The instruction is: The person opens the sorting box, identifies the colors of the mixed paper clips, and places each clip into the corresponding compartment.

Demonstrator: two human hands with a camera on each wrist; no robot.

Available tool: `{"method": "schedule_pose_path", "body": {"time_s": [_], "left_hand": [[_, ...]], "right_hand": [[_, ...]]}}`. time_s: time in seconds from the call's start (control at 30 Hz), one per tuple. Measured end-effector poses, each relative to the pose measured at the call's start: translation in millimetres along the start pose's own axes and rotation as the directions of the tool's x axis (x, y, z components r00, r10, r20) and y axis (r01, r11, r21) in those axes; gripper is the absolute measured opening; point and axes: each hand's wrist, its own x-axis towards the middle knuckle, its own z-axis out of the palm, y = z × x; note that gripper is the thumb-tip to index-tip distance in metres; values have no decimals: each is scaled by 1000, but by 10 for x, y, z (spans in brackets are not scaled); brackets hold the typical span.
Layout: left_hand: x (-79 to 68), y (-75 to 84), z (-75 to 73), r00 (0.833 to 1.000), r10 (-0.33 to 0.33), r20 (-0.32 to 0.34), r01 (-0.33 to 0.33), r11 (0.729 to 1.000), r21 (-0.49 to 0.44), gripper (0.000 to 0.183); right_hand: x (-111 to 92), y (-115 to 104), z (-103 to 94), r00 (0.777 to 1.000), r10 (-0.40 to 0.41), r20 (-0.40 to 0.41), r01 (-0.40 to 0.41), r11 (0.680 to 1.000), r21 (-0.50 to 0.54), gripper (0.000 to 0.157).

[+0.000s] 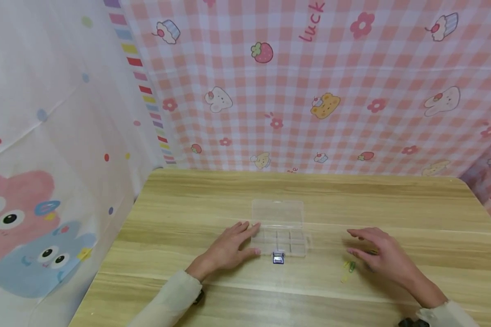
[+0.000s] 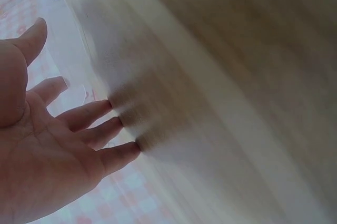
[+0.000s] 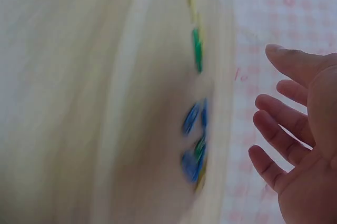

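A clear plastic compartment box (image 1: pixel 297 249) lies on the wooden table with its lid (image 1: pixel 277 212) folded back. At its left side rests my left hand (image 1: pixel 229 247), thumb and index finger reaching the box's edge and the other fingertips down on the tabletop. A small shiny blue piece (image 1: pixel 278 258) sits at the middle of the box's front edge. My right hand (image 1: pixel 382 254) hovers over small paper clips, its fingers loosely bent and holding nothing. Near its thumb lie a green paper clip (image 1: pixel 352 266) and yellow ones; blue clips (image 3: pixel 191 118) show beneath the hand in the right wrist view.
The wooden table (image 1: pixel 311 299) reaches back to a pink checked cloth (image 1: pixel 245 122) with printed figures. A white cloth (image 1: pixel 73 136) with cartoon prints hangs along the left side. Dark wrist straps (image 1: pixel 413 322) show by the sleeves.
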Motion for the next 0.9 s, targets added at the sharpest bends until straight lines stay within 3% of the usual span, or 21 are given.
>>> {"method": "schedule_pose_path", "body": {"time_s": [0.37, 0.57, 0.9], "left_hand": [[2, 13, -6, 1000, -11, 9, 11, 1000, 6, 68], [7, 12, 0, 1000, -5, 5, 5, 1000, 1, 67], [10, 8, 10, 1000, -7, 3, 7, 1000, 3, 68]], "right_hand": [[-245, 210, -163, 995, 96, -11, -96, 995, -31, 42], [-324, 277, -173, 988, 153, -33, -154, 988, -25, 38], [-439, 391, -165, 970, 244, -2, -243, 969, 35, 34]]}}
